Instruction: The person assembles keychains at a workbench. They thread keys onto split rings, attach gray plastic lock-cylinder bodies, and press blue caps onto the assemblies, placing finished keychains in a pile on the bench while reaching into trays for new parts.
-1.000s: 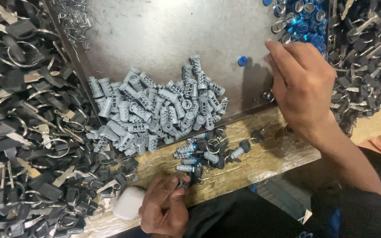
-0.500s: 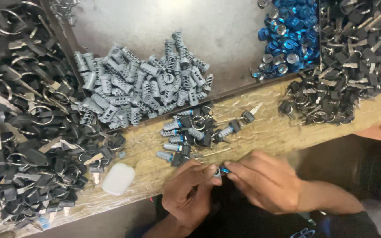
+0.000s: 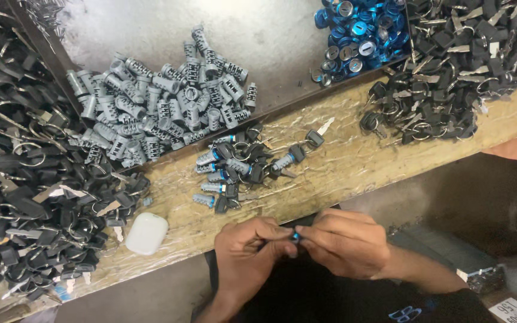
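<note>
— Worn wooden table [image 3: 354,173], scratched and pale, with a grey metal tray [image 3: 282,42] set at its far edge. What sits where?

— Ribbed grey lock cylinders [image 3: 157,107] are heaped in the tray, shiny blue caps [image 3: 360,30] in its right corner. Black-headed keys on rings [image 3: 25,197] pile up left and right. A smooth white case [image 3: 147,234] lies near the front edge.

— And the hands?

— Left hand [image 3: 252,251] and right hand [image 3: 345,242] meet at the near edge, fingers pinched shut on a small blue-tipped lock part [image 3: 295,235]. Mostly hidden; its axis seems to run left-right between them.
</note>
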A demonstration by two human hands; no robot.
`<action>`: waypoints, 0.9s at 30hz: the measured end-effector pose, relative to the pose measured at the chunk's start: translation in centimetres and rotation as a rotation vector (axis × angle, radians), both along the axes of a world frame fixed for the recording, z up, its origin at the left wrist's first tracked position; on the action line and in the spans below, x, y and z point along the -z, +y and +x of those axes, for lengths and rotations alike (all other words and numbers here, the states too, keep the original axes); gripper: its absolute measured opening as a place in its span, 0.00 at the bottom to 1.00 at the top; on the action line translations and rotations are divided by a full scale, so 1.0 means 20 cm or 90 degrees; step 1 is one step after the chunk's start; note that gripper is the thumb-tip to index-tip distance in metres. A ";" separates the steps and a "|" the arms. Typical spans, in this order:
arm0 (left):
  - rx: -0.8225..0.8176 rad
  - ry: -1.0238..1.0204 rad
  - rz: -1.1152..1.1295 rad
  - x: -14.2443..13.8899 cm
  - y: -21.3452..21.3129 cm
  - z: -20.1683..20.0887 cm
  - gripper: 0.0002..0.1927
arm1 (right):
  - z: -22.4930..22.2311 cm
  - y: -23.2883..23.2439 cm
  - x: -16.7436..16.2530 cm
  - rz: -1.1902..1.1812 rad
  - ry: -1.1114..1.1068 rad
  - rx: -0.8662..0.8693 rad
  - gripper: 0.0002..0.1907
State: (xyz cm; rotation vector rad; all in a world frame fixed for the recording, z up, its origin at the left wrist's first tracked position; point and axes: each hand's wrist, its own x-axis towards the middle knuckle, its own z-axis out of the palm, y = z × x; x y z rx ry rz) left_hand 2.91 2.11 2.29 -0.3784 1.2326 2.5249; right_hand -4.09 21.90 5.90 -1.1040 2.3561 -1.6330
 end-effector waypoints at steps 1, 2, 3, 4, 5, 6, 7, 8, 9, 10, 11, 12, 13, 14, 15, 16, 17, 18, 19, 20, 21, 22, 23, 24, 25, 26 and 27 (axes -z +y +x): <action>0.030 -0.065 0.111 0.01 -0.01 0.00 0.08 | -0.01 0.01 0.01 -0.041 0.000 -0.043 0.13; 0.063 -0.089 0.091 0.02 -0.03 0.00 0.09 | -0.02 0.02 0.02 -0.053 -0.029 -0.082 0.14; 0.096 -0.112 0.069 0.03 -0.05 -0.01 0.09 | -0.03 0.03 0.03 -0.066 -0.058 -0.121 0.14; 0.130 -0.133 0.047 0.03 -0.07 -0.01 0.10 | -0.02 0.03 0.04 -0.080 -0.085 -0.159 0.15; 0.128 -0.141 0.047 0.03 -0.08 -0.01 0.12 | -0.02 0.04 0.05 -0.048 -0.084 -0.160 0.17; 0.126 -0.151 0.048 0.02 -0.08 -0.02 0.14 | -0.01 0.04 0.05 -0.015 -0.086 -0.161 0.20; 0.123 -0.162 0.049 0.01 -0.06 -0.02 0.16 | 0.00 0.04 0.05 0.018 -0.088 -0.163 0.23; 0.136 -0.140 0.034 0.00 -0.04 -0.02 0.13 | 0.00 0.04 0.05 0.027 -0.003 -0.141 0.21; 0.150 -0.115 0.020 -0.01 -0.01 -0.03 0.11 | 0.01 0.04 0.06 0.039 0.086 -0.118 0.19; 0.160 -0.094 0.007 -0.02 0.03 -0.03 0.08 | 0.00 0.03 0.06 0.051 0.170 -0.098 0.17; 0.080 -0.101 0.036 -0.04 0.07 -0.03 0.08 | -0.01 0.03 0.07 0.063 0.188 -0.126 0.17; 0.003 -0.107 0.063 -0.05 0.11 -0.03 0.08 | -0.03 0.04 0.07 0.075 0.208 -0.151 0.16; -0.073 -0.113 0.088 -0.05 0.15 -0.03 0.09 | -0.07 0.05 0.06 0.086 0.228 -0.175 0.16; -0.092 -0.080 -0.008 -0.05 0.17 -0.03 0.08 | -0.11 0.06 0.05 0.074 0.178 -0.175 0.16; -0.112 -0.045 -0.107 -0.05 0.19 -0.03 0.07 | -0.15 0.06 0.05 0.061 0.131 -0.176 0.17; -0.130 -0.007 -0.204 -0.04 0.19 -0.03 0.06 | -0.20 0.05 0.05 0.049 0.087 -0.175 0.17; -0.149 0.042 -0.286 -0.03 0.18 -0.02 0.06 | -0.26 0.06 0.03 0.063 0.111 -0.128 0.18; -0.166 0.084 -0.365 -0.02 0.17 -0.02 0.05 | -0.31 0.07 0.01 0.080 0.127 -0.080 0.20; -0.179 0.121 -0.444 -0.01 0.15 -0.02 0.05 | -0.35 0.07 -0.02 0.182 0.144 -0.050 0.21; -0.177 0.113 -0.458 0.00 0.13 -0.02 0.06 | -0.40 0.08 -0.04 0.283 0.165 -0.022 0.22; -0.179 0.110 -0.475 0.01 0.10 -0.02 0.06 | -0.43 0.07 -0.05 0.382 0.193 0.003 0.23; -0.181 0.108 -0.493 0.01 0.09 -0.02 0.07 | -0.45 0.06 -0.05 0.385 0.186 0.007 0.23; -0.175 0.096 -0.458 0.01 0.07 -0.02 0.08 | -0.44 0.05 -0.06 0.387 0.178 0.016 0.23; -0.169 0.085 -0.424 0.01 0.06 -0.03 0.10 | -0.43 0.04 -0.06 0.388 0.171 0.024 0.23; -0.169 0.068 -0.390 0.00 0.05 -0.05 0.11 | -0.40 0.03 -0.05 0.337 0.103 0.109 0.19; -0.160 0.051 -0.350 0.00 0.05 -0.06 0.12 | -0.35 0.03 -0.05 0.287 0.032 0.190 0.15; -0.150 0.036 -0.308 -0.01 0.05 -0.07 0.13 | -0.29 0.03 -0.04 0.237 -0.039 0.273 0.12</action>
